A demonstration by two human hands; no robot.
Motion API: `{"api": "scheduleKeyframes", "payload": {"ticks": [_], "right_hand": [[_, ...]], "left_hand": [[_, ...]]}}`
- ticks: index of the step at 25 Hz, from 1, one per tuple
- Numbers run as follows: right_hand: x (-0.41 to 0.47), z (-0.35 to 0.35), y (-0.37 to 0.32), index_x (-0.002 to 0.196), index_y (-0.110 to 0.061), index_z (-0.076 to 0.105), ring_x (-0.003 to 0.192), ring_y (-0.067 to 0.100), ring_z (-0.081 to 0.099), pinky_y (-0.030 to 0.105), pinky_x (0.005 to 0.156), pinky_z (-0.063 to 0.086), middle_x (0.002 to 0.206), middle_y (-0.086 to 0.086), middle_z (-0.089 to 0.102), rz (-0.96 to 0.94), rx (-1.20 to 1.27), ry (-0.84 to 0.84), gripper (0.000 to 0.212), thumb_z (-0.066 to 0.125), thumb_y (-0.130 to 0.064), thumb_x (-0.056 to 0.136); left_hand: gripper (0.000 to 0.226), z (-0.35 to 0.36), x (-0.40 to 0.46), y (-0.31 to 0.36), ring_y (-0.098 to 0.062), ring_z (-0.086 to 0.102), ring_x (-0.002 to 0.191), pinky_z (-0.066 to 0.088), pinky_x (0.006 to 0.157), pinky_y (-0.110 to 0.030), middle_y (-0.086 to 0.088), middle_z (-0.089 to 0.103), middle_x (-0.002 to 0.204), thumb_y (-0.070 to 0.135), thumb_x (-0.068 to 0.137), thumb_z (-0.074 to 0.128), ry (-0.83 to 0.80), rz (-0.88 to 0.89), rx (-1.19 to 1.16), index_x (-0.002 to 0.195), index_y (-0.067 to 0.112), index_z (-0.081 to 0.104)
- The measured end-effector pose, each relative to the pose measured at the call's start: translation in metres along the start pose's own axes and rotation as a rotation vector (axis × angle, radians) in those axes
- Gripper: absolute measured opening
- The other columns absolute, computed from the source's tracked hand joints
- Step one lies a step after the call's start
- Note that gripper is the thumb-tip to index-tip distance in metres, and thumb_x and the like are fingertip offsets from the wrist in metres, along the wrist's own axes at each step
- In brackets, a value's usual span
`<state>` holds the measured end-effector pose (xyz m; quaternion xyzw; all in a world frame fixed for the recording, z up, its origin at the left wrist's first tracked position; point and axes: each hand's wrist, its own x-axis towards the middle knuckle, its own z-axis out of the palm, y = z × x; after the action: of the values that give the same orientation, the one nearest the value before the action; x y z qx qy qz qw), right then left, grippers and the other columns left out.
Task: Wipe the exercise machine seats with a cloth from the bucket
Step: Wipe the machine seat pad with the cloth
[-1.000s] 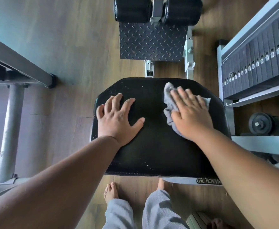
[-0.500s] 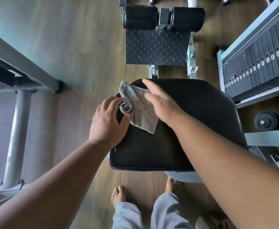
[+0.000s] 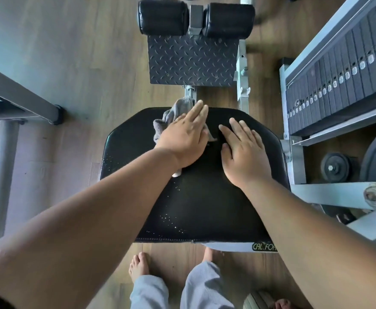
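A black padded seat [image 3: 196, 204] of an exercise machine fills the middle of the view. A grey cloth [image 3: 171, 117] lies on its far left part, one corner hanging past the far edge. My left hand [image 3: 186, 139] presses flat on the cloth with straight fingers. My right hand [image 3: 242, 152] rests flat on the bare seat just right of it, fingers straight, holding nothing. No bucket is in view.
Beyond the seat are a checkered metal footplate [image 3: 192, 61] and two black roller pads [image 3: 196, 18]. A weight stack [image 3: 343, 74] and weight plates [image 3: 336, 167] stand to the right. A grey metal frame [image 3: 15, 97] is on the left. My bare feet are below the seat.
The cloth passed from my right hand to my left hand, which now presses it on the far left of the seat. My right hand came to rest flat on the bare seat.
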<state>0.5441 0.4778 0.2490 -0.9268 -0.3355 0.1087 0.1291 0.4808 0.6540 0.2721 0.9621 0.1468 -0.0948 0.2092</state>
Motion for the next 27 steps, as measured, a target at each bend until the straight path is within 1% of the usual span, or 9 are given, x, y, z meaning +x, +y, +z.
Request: {"api": "scheduleKeyframes", "payload": {"ticks": [2, 5, 8, 11, 16, 18, 20, 24, 27], "right_hand": [[0.000, 0.000, 0.001, 0.149, -0.024, 0.043, 0.152, 0.023, 0.020, 0.044, 0.123, 0.016, 0.162, 0.005, 0.030, 0.000, 0.003, -0.002, 0.053, 0.036, -0.027, 0.097], [0.002, 0.000, 0.000, 0.151, -0.025, 0.039, 0.152, 0.022, 0.017, 0.044, 0.124, 0.013, 0.163, 0.003, 0.027, 0.014, -0.043, -0.031, 0.052, 0.038, -0.026, 0.099], [0.002, -0.001, 0.000, 0.150, -0.024, 0.038, 0.152, 0.023, 0.017, 0.044, 0.124, 0.014, 0.163, 0.003, 0.026, 0.003, -0.037, -0.030, 0.052, 0.038, -0.025, 0.098], [0.002, -0.001, 0.001, 0.150, -0.023, 0.038, 0.152, 0.023, 0.019, 0.046, 0.123, 0.015, 0.163, 0.004, 0.028, -0.012, -0.035, -0.013, 0.054, 0.036, -0.026, 0.096], [0.003, -0.002, -0.001, 0.151, -0.026, 0.036, 0.153, 0.023, 0.016, 0.044, 0.123, 0.012, 0.164, 0.002, 0.025, 0.002, -0.076, -0.034, 0.052, 0.037, -0.027, 0.099], [0.003, -0.002, -0.002, 0.151, -0.026, 0.035, 0.153, 0.022, 0.015, 0.045, 0.123, 0.012, 0.164, 0.001, 0.024, 0.011, -0.093, -0.040, 0.052, 0.036, -0.027, 0.099], [0.003, -0.001, -0.004, 0.151, -0.027, 0.034, 0.153, 0.022, 0.014, 0.044, 0.123, 0.011, 0.164, 0.000, 0.023, 0.018, -0.110, -0.040, 0.052, 0.035, -0.027, 0.098], [0.002, 0.003, -0.001, 0.149, -0.026, 0.039, 0.152, 0.021, 0.018, 0.044, 0.123, 0.015, 0.163, 0.000, 0.028, 0.018, -0.077, 0.006, 0.053, 0.037, -0.028, 0.096], [0.003, 0.005, -0.001, 0.148, -0.027, 0.042, 0.151, 0.021, 0.022, 0.045, 0.122, 0.018, 0.161, 0.000, 0.032, 0.015, -0.067, 0.033, 0.054, 0.035, -0.029, 0.094]], "left_hand": [[0.062, -0.003, -0.017, -0.017, -0.025, 0.006, 0.152, 0.017, 0.119, -0.050, 0.008, -0.001, 0.166, 0.049, 0.098, 0.029, 0.005, -0.071, 0.152, 0.155, 0.029, 0.022], [0.072, -0.003, -0.048, -0.033, -0.027, -0.010, 0.153, 0.001, 0.123, -0.046, 0.002, -0.010, 0.167, 0.060, 0.096, 0.018, -0.034, -0.259, 0.317, 0.159, 0.027, 0.010], [0.070, 0.004, -0.036, -0.008, -0.019, -0.016, 0.152, -0.013, 0.121, -0.037, -0.002, -0.009, 0.167, 0.052, 0.100, 0.021, -0.016, -0.153, 0.247, 0.159, 0.018, 0.008], [0.069, 0.006, -0.017, -0.004, -0.014, -0.012, 0.152, -0.008, 0.122, -0.035, 0.002, -0.007, 0.167, 0.054, 0.101, 0.021, -0.024, -0.084, 0.226, 0.160, 0.022, 0.006], [0.064, -0.013, -0.043, -0.070, -0.023, 0.008, 0.152, 0.007, 0.122, -0.042, 0.000, 0.008, 0.167, 0.051, 0.099, 0.026, 0.110, -0.470, 0.108, 0.157, 0.026, 0.017], [0.065, -0.008, -0.070, -0.070, -0.026, 0.006, 0.152, 0.005, 0.123, -0.044, -0.005, 0.006, 0.167, 0.050, 0.099, 0.025, 0.121, -0.609, 0.113, 0.157, 0.022, 0.016], [0.064, 0.002, -0.076, -0.047, -0.025, -0.003, 0.153, -0.003, 0.123, -0.043, -0.006, 0.000, 0.167, 0.049, 0.100, 0.024, 0.126, -0.541, 0.140, 0.158, 0.024, 0.013], [0.061, 0.004, -0.027, -0.008, -0.014, -0.012, 0.152, -0.008, 0.123, -0.037, 0.005, -0.007, 0.167, 0.050, 0.102, 0.023, -0.034, -0.002, 0.145, 0.159, 0.033, 0.009], [0.061, -0.006, -0.016, -0.043, -0.015, -0.006, 0.153, -0.003, 0.123, -0.036, 0.009, -0.006, 0.167, 0.053, 0.101, 0.021, -0.018, -0.142, 0.122, 0.158, 0.035, 0.008]]}}
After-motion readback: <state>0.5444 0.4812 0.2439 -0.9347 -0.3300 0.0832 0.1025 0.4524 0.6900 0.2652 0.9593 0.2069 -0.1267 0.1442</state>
